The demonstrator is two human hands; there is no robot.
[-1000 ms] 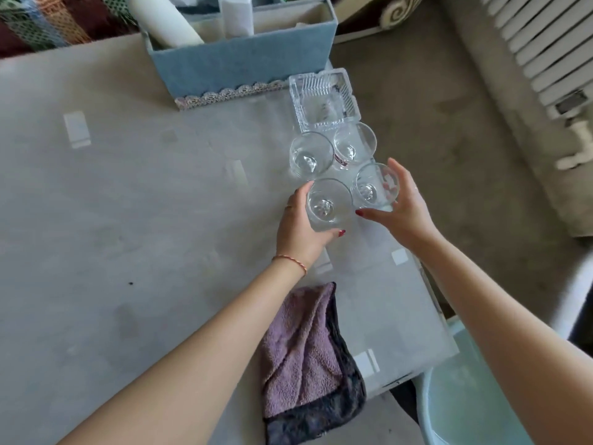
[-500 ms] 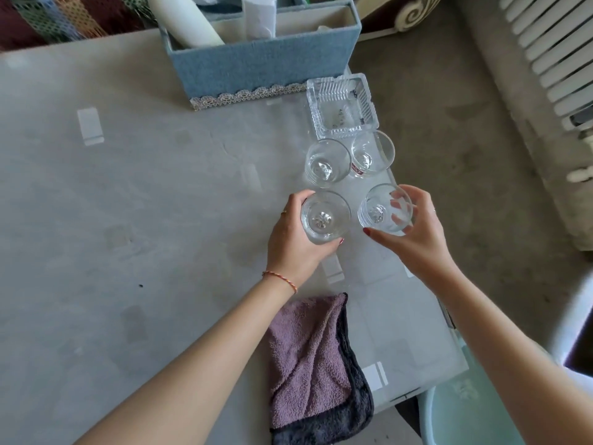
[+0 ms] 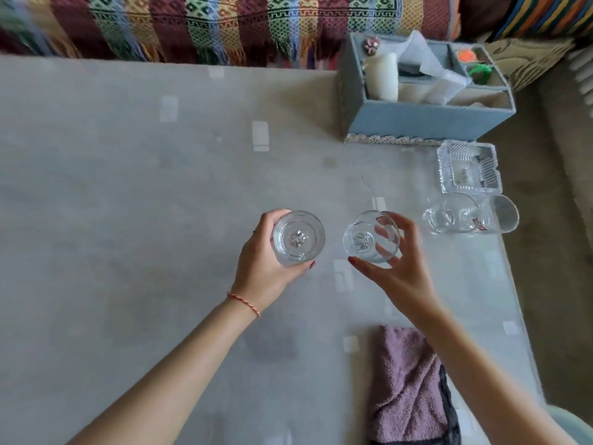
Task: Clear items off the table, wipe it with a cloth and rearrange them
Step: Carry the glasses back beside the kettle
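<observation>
Both hands are raised over the middle of the table, each wrapped round a clear drinking glass. On the left, the left hand [image 3: 261, 261] grips one glass [image 3: 299, 236] from its left side, fingers curled behind it and the thumb tip showing at its near edge; a thin braided bracelet [image 3: 244, 304] sits on that wrist. Just to the right, the right hand [image 3: 398, 271] holds a second glass [image 3: 371, 236] from its near right side, the fingers seen through the clear wall and the thumb under its near rim. Whether either glass touches the surface cannot be told from above.

Under them spreads the table [image 3: 128, 220], a pale grey top with small lighter patches scattered over it. Beyond its far edge hangs a striped woven blanket [image 3: 224, 24] with a fringe. At the far right corner of the table stands a blue organiser box [image 3: 417, 120] with lace trim along its near base, holding a white candle [image 3: 382, 75] and tissue paper [image 3: 423, 65]. At the near right edge lies a purple cloth [image 3: 404, 387], crumpled, with a dark border. Just in front of the box sits a square glass ashtray [image 3: 468, 170]. Just nearer than that, two more glasses [image 3: 449, 216] stand side by side at the right edge, touching.
</observation>
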